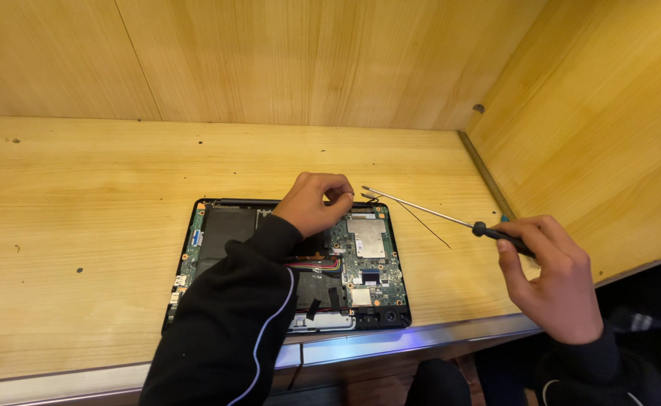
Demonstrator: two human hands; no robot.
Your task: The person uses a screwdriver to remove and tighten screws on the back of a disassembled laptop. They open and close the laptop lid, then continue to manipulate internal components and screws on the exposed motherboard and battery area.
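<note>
The opened laptop looks rigid but fragile (bare circuitry); left hand fingers pinch together at its edge, right hand fingers clamp the slim screwdriver handle.

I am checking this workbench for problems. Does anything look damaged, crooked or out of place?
Nothing looks damaged or spilled. The black opened laptop base lies flat with circuit boards exposed, slightly crooked to the edge of the pale wooden bench.
</note>
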